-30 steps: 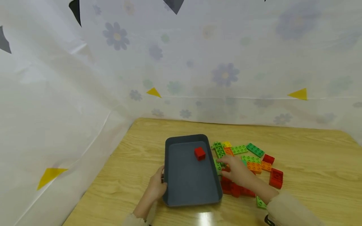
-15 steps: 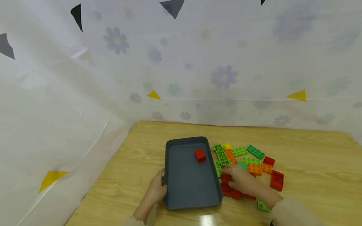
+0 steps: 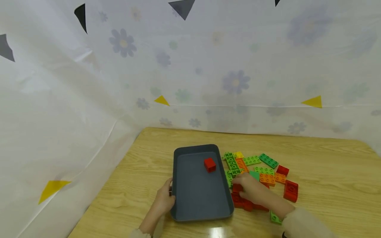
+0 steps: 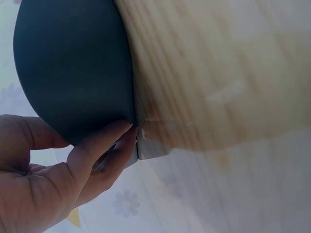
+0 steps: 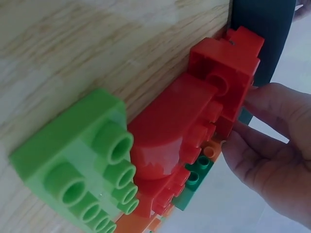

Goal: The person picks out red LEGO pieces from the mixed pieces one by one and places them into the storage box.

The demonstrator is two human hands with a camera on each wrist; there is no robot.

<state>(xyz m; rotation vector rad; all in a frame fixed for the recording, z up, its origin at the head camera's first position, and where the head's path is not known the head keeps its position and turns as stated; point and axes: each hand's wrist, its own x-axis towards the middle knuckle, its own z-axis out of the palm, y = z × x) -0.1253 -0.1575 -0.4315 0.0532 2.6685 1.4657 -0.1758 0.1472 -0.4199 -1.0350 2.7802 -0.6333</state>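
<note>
A dark grey tray lies on the table, with one red brick inside near its far right. My left hand grips the tray's left rim; in the left wrist view, thumb and fingers lie on either side of the tray wall. Just right of the tray, my right hand pinches a red toy brick among other bricks. That brick is partly hidden by the fingers in the head view. A curved red brick and a light green brick lie close by in the right wrist view.
Several green, orange, yellow and red bricks are spread right of the tray, including a long green piece, an orange brick and a red one. Behind the wooden table hangs a flowered curtain.
My right hand has come down and nearer from the green bricks to a red brick, and its fingers have closed in. The left hand keeps its hold on the tray.
</note>
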